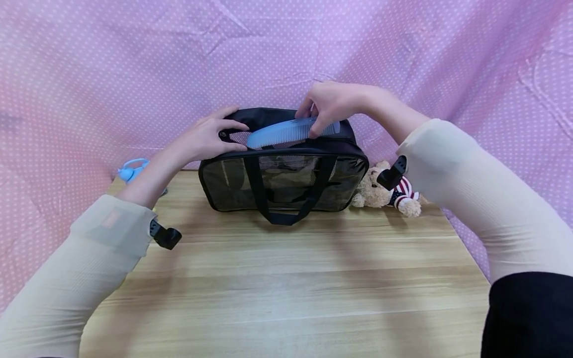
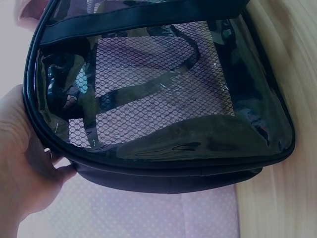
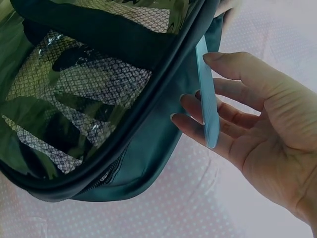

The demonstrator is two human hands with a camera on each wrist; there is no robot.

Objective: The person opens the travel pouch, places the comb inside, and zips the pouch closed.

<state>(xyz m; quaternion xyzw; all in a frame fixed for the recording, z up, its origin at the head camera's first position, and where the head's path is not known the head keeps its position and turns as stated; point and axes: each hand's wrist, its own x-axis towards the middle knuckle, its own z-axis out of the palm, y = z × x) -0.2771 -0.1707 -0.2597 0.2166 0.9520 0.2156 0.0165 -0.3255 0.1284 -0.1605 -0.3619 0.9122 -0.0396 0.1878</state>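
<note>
A black toiletry bag with see-through front and a dangling strap handle stands on the table, its top unzipped. At the bag's upper left corner, my left hand holds the rim, thumb at the front edge and fingers towards the back. My right hand pinches a light blue comb by its right end. The comb lies lengthwise at the bag's opening, teeth facing down towards the front rim. In the right wrist view the comb appears edge-on between thumb and fingers, its far end hidden by the bag.
A teddy bear in a striped outfit lies right of the bag. A blue object with a looped handle sits at the table's left back, partly behind the left forearm. Pink dotted cloth hangs behind the wooden table.
</note>
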